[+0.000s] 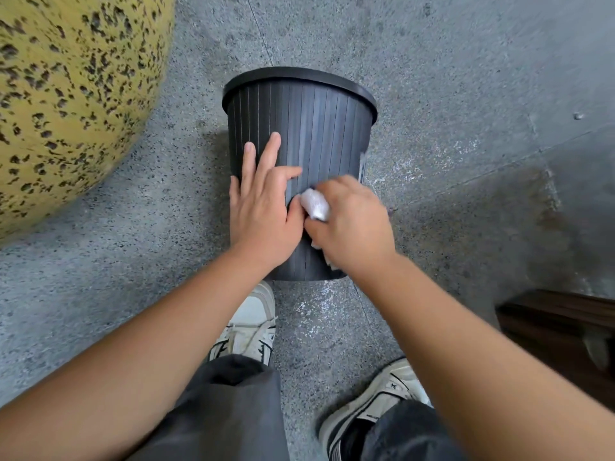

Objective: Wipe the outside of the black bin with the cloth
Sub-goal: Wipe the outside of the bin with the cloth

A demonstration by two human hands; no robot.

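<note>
The black bin [319, 141] lies on the floor [466, 78], long axis running away, rim at the far end. Left hand [263, 207] presses flat, fingers straight; right hand [352, 221] clutches the cloth [314, 203] against its side.

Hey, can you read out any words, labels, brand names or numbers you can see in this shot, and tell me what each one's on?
No text can be read anywhere.
Left shoe: a small dark mark on the side, too small and blurred to read.
Right shoe: a similar small mark, also unreadable.
Black bin: only vertical ribs, no label showing.
Cloth, in the right hand: plain white.
Left hand: flat on the bin.
</note>
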